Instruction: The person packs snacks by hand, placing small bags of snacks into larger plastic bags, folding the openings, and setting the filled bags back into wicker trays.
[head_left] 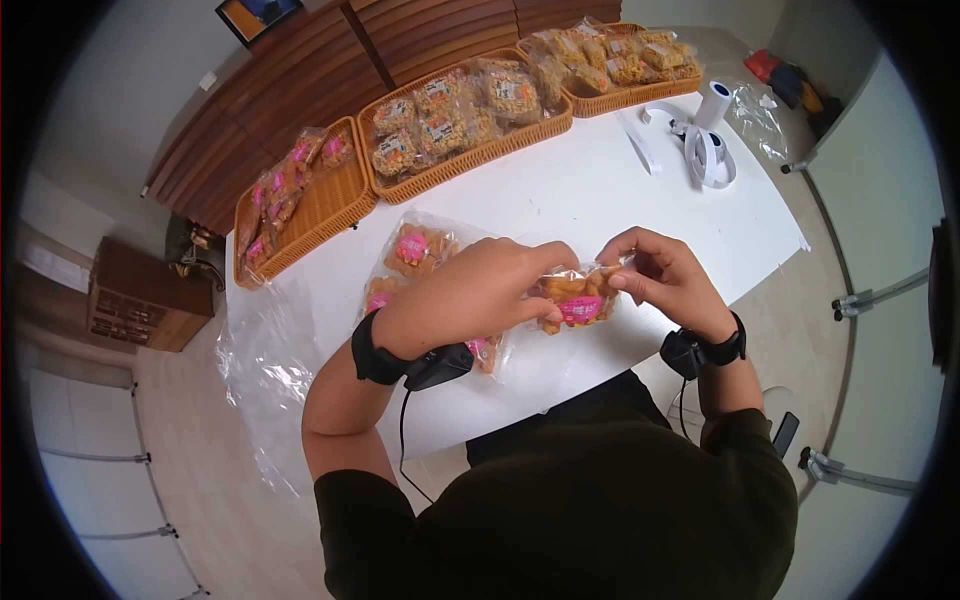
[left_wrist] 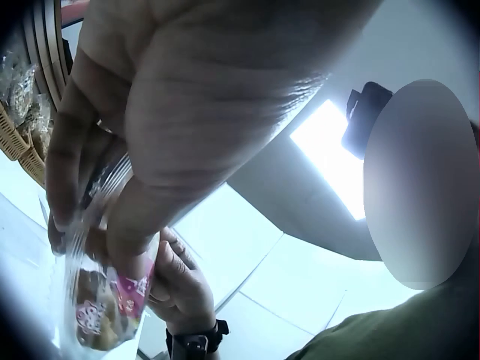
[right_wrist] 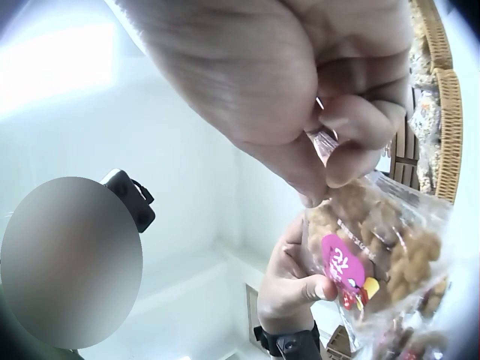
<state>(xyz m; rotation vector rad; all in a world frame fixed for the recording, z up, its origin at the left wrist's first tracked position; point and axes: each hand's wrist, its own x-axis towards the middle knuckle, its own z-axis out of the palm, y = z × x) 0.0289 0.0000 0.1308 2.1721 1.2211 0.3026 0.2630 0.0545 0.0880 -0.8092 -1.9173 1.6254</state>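
Observation:
A clear plastic snack bag (head_left: 578,309) of golden-brown twisted pieces, with a pink label, is held up over the near part of the white table. My left hand (head_left: 512,272) grips its left side, thumb on the front. At the upper right corner, my right hand (head_left: 668,275) pinches the plastic between thumb and fingers. The right wrist view shows the bag (right_wrist: 382,251) hanging below the right fingertips, the left thumb against its label. More pink-labelled bags (head_left: 412,248) lie on the table left of it, partly hidden by my left forearm.
Three wicker baskets line the far edge: a left one (head_left: 335,215) with pink-labelled bags, a middle one (head_left: 470,152) and a right one (head_left: 640,97) with other packed snacks. A white roll (head_left: 713,106) and a label strip (head_left: 708,165) sit at right. Clear plastic sheeting (head_left: 262,375) hangs at left.

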